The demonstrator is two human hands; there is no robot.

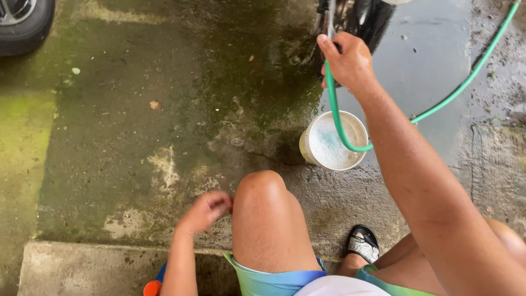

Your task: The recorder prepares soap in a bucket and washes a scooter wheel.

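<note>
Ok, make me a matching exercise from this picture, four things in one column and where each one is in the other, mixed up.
Things:
1. hose
2. bucket
3. tyre
4. sandal

Places:
A. top left corner
B. on the foot near the bottom
C. gripped in the right hand
D. on the wet concrete beyond the knee

Pairs: 1-C, 2-D, 3-A, 4-B

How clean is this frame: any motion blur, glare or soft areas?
Head view: the left hand is motion-blurred; the right hand gripping the green hose is sharp; wet concrete reflects pale skylight; light is flat, without hard shadows.
</note>
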